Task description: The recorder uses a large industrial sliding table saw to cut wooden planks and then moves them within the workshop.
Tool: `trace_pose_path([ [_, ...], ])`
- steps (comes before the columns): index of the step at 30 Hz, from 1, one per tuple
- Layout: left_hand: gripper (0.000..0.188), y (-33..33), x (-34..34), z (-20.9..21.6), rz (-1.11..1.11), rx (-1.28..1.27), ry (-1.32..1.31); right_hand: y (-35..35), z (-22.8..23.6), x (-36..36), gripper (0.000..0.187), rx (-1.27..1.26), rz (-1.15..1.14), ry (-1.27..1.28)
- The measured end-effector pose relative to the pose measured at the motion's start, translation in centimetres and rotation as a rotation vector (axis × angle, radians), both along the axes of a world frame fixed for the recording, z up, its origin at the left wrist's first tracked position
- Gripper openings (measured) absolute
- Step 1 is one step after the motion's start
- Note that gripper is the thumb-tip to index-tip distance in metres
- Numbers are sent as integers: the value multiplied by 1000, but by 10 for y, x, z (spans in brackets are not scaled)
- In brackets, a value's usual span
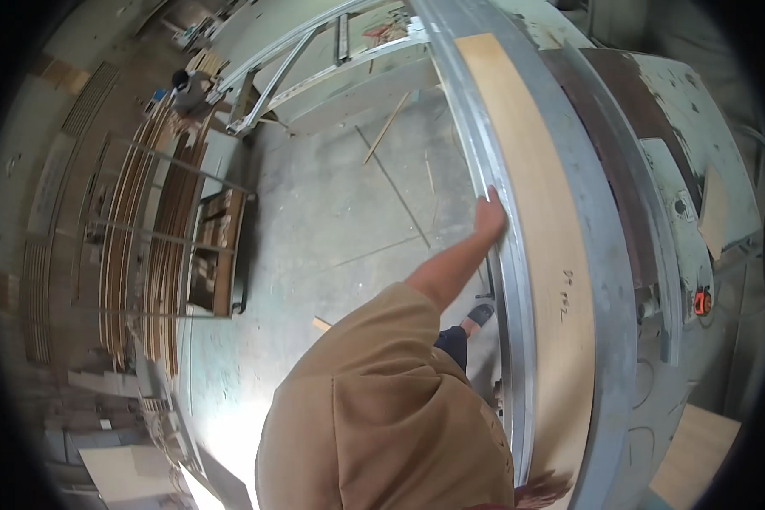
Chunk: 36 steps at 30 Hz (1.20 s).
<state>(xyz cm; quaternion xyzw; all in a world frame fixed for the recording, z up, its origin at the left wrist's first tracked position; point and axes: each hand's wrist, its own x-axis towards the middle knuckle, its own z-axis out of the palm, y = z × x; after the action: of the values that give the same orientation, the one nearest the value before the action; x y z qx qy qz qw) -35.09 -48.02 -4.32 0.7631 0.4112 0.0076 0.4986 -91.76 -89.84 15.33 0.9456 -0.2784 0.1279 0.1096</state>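
My left hand [490,218] reaches forward and grips the near edge of a long silver metal rail [476,136], part of a large machine table. Beside that rail, a long narrow pale wooden board [531,170] with handwriting on it lies lengthwise on the grey metal table [608,340]. At the bottom edge, my right hand [546,490] is dark and smeared, by the near end of the board. Its fingers cannot be made out.
An orange tape measure [702,301] sits on the right-hand surface. A metal frame [289,64] extends from the table's far end. Boards stand in a rack [157,246] on the left, with another person [191,93] beyond. Wood strips [387,127] lie on the floor.
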Motion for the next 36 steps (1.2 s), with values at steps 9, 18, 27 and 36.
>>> trace_pose_path([
  [9, 86, -41, 11, 7, 1, -19, 190, -129, -25, -56, 59, -3, 1, 78],
  [18, 81, -10, 18, 20, 67, 117, 96, -11, 31, 126, 111, 491, 303, 185],
  [27, 77, 69, 71, -12, -87, -155, -5, 59, 8, 324, 137, 589, 320, 441],
  [36, 99, 325, 348, -8, 53, -231, -137, 102, -5, 363, 158, 409, 281, 616],
])
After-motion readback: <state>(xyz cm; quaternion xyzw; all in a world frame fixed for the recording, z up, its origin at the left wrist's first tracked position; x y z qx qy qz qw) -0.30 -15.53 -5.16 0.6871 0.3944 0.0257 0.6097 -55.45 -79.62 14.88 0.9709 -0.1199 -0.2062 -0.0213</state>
